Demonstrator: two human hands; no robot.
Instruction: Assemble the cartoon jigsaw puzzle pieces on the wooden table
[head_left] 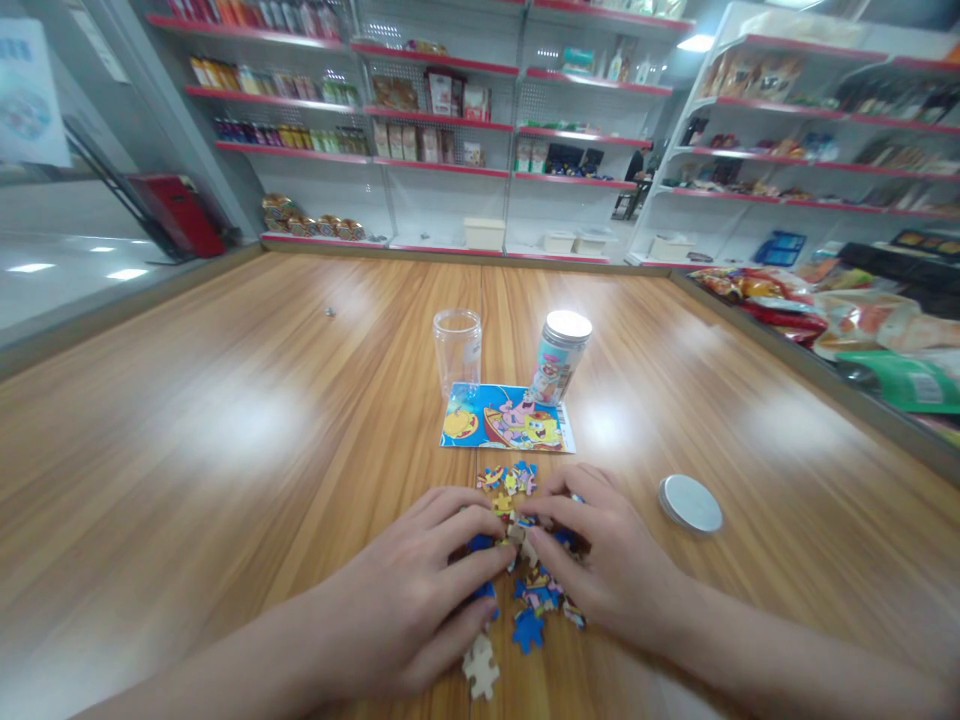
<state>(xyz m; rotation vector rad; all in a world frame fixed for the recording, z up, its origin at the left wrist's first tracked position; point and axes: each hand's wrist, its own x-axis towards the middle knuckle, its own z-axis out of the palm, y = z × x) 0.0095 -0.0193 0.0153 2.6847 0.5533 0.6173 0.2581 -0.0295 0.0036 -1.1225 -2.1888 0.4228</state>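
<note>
Both my hands rest on a heap of small jigsaw pieces (529, 600) on the wooden table (225, 420). My left hand (420, 585) lies over the left side of the heap, fingers curled down, fingertips pinching at a piece in the middle. My right hand (600, 560) covers the right side, its fingers bent and meeting the left fingertips over the same spot. A few joined pieces (510, 480) lie just beyond my fingers. A colourful cartoon picture card (506, 420) lies further back. One pale piece (481, 668) lies face down near my left wrist.
Behind the card stand a clear, open jar (457, 350) and a printed can with a silver lid (560, 355). A round silver lid (690, 503) lies flat to the right. Shop shelves (442, 120) line the back wall; snack bags (847, 310) lie along the right edge.
</note>
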